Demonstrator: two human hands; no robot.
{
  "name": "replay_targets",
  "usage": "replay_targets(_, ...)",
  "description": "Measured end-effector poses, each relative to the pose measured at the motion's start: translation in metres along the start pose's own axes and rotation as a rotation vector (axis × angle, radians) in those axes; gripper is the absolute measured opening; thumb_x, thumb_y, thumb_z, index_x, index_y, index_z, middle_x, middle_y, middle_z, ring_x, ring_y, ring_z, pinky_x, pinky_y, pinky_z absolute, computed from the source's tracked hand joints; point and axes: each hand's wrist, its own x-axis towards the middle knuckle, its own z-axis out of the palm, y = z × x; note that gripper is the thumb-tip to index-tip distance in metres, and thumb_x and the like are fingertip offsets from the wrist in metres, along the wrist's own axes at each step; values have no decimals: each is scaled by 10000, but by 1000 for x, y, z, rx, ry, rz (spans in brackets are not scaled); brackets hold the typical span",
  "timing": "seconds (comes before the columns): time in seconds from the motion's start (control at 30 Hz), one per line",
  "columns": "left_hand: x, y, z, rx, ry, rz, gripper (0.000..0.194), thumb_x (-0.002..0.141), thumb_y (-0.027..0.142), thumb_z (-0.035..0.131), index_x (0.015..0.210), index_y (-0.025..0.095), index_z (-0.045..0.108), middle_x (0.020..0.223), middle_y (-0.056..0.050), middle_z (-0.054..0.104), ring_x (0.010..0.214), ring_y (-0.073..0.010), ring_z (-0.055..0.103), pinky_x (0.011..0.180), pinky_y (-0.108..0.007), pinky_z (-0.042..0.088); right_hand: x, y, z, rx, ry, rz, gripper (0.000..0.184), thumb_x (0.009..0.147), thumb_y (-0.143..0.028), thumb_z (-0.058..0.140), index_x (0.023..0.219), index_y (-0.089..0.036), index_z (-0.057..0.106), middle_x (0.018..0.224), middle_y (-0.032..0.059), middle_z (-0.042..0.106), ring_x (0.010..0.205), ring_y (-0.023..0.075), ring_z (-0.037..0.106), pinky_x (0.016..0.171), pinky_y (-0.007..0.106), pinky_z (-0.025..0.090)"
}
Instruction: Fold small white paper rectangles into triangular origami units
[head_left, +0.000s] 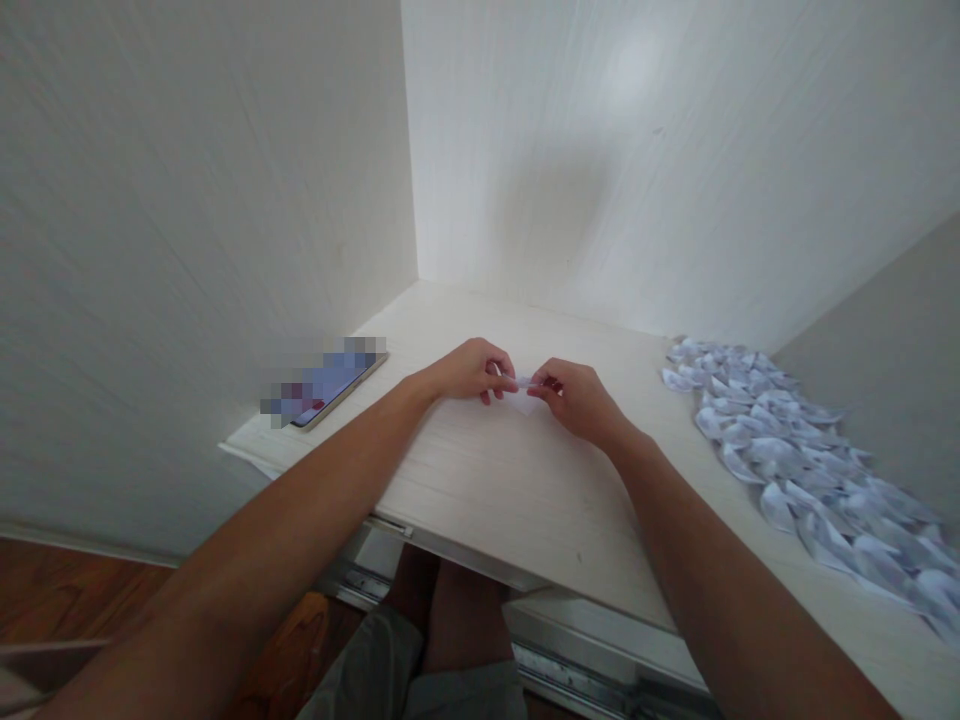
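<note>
Between my two hands is a small piece of white paper (523,400), held a little above or against the white tabletop (480,480); I cannot tell whether it touches. My left hand (474,370) pinches its left end between thumb and fingers. On the other end, the thumb and fingers of my right hand (571,395) are closed in a pinch too. The upper edge of the paper looks folded or rolled between the fingertips, and a flat corner hangs toward me. My fingers hide part of it.
A pile of folded white paper pieces (795,450) stretches along the table's right side. At the left, a phone (330,385) with a lit, partly blurred screen leans by the wall. White panels (540,130) enclose the back and left. Below the front edge are metal drawer rails (570,675).
</note>
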Motion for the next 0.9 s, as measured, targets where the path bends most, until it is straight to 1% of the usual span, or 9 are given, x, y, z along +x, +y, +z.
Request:
replay_targets(0.1, 0, 0, -2, 54, -19, 1, 167, 781, 240, 836, 799, 96, 753, 637, -58, 724, 499, -114, 656, 464, -194, 537, 0, -2, -1, -14, -9, 0, 93, 854, -131, 711, 789, -198, 711, 793, 43, 742, 702, 172, 627, 700, 289, 454)
replay_targets(0.37, 4, -6, -2, 64, 43, 83, 125, 748, 197, 845, 751, 99, 767, 638, -62, 734, 541, -121, 675, 505, -195, 549, 1, -5, -4, -31, 13, 15, 98, 836, -111, 739, 780, -191, 746, 796, 49, 769, 691, 170, 649, 699, 287, 457)
replay_targets(0.5, 4, -7, 1, 114, 112, 124, 144, 755, 223, 852, 790, 99, 788, 674, -72, 752, 534, -118, 679, 504, -183, 528, 0, -4, -7, -38, 49, 11, 103, 842, -134, 732, 774, -207, 759, 813, 46, 779, 708, 177, 667, 723, 299, 475)
replay_targets(0.6, 5, -10, 5, 150, 173, 171, 174, 744, 241, 869, 843, 112, 809, 748, -84, 780, 538, -118, 683, 528, -197, 537, 0, -2, -7, -43, 60, 9, 105, 839, -146, 733, 763, -213, 760, 809, 45, 780, 709, 183, 672, 731, 308, 485)
replay_targets(0.67, 6, -12, 7, 153, 188, 193, 170, 738, 237, 874, 848, 121, 816, 784, -89, 791, 545, -119, 681, 537, -207, 541, 0, -1, -7, -45, 63, 7, 99, 843, -162, 730, 766, -215, 761, 805, 46, 780, 708, 187, 674, 727, 313, 489)
replay_targets(0.8, 7, -13, 8, 161, 186, 214, 86, 753, 192, 849, 807, 132, 820, 741, -78, 781, 555, -117, 672, 554, -211, 530, -1, 1, -7, -43, 65, 15, 94, 841, -182, 727, 761, -216, 762, 796, 48, 783, 712, 197, 683, 722, 322, 491)
replay_targets(0.9, 7, -10, 8, 181, 201, 220, 68, 746, 191, 851, 783, 144, 817, 702, -64, 770, 581, -124, 681, 563, -206, 518, 0, 2, -7, -22, 67, 27, 97, 844, -208, 728, 755, -224, 763, 784, 42, 786, 705, 197, 691, 716, 321, 501)
